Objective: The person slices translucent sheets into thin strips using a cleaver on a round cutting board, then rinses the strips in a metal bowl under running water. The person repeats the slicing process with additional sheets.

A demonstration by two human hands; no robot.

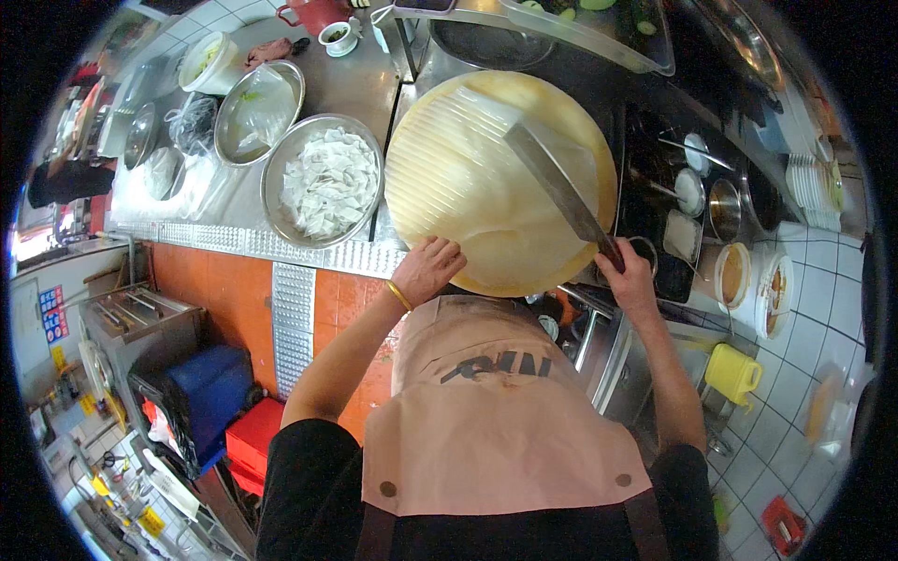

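Note:
A round chopping board [544, 282] lies before me, mostly covered by a thin, translucent whitish sheet [484, 200]. Parallel lines divide the sheet's left and upper part into narrow strips. My right hand [630, 275] grips the dark handle of a cleaver [554, 184]. Its long blade slants up and left over the right part of the sheet; whether it touches is unclear. At the board's near left edge rests my left hand [429, 270], fingers curled and bunched. What lies under those fingers is hidden. Left of the board, a metal bowl [270, 203] contains many flat white pieces [330, 182].
Behind that bowl stand another metal bowl [298, 84] with a plastic bag and a white tub [228, 73]. A clear plastic bin [596, 38] sits beyond the board. Seasoning containers [691, 193] line the right, above a sink [673, 350]. My apron touches the counter's front.

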